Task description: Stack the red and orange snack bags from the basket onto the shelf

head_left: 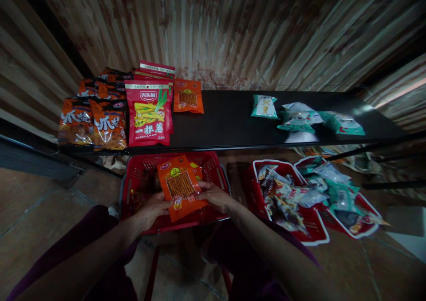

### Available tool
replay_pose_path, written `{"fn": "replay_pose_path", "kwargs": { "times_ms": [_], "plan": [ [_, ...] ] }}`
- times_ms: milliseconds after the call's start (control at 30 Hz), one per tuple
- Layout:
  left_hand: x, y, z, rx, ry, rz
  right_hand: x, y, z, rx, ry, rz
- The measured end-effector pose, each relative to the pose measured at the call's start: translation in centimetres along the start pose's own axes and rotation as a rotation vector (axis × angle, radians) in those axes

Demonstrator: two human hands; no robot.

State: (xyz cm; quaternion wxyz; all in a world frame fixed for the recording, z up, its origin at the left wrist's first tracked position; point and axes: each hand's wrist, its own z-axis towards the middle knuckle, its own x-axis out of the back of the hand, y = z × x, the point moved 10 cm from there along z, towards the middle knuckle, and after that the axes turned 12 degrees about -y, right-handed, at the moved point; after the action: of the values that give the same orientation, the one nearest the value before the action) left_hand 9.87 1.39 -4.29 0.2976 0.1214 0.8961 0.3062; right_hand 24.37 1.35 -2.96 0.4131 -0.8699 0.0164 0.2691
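- Over the red basket [143,161], at its front half, orange bag [181,188] held in both hands, printed face up toward the head camera, top leaning a little to the left.
- Left hand [153,210]: grip narrow, fingers and thumb on the bag's lower left edge.
- Right hand [214,196]: grip likewise narrow, closed on the bag's right edge, thumb over the front.
- Basket sits under the front edge of the black shelf [226,123]. More packets inside, dim and partly covered; yellow packet [197,171] just behind the held bag.
- Shelf, left end: dark-and-orange bags [109,123] in a cluster, two standing in front, others behind.
- Beside them, red bags [148,112] upright, one behind another, green and yellow print on the foremost.
- Next along, second orange bag [188,97], same look as the held one, leaning back behind the red group's right side.
- Shelf, right half: small green-white bag [264,106] apart from the rest; farther right, green-white packets [298,118] bunched together, another [344,123] lying close by.
- Below, to the right: two white-rimmed baskets [313,243], side by side, filled with mixed packets.
- Backdrop: ridged wall [233,34]. Underfoot, tiled floor [29,203].
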Motion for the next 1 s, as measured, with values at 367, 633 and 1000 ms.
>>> {"fn": "replay_pose_path", "kwargs": {
  "times_ms": [367, 633, 1000],
  "plan": [
    [0.7, -0.1, 0.0, -0.001, 0.063, 0.094, 0.1, -1.2, -1.0, 0.008, -0.116, -0.185],
    [0.1, 1.4, 0.0, -0.088, 0.055, 0.207, 1.1, -1.3, -1.7, -0.034, -0.101, -0.179],
    [-2.4, 6.8, 0.7, -0.455, 0.006, 0.310, 1.5, -5.7, -3.7, 0.148, -0.113, -0.178]
  ]
}}
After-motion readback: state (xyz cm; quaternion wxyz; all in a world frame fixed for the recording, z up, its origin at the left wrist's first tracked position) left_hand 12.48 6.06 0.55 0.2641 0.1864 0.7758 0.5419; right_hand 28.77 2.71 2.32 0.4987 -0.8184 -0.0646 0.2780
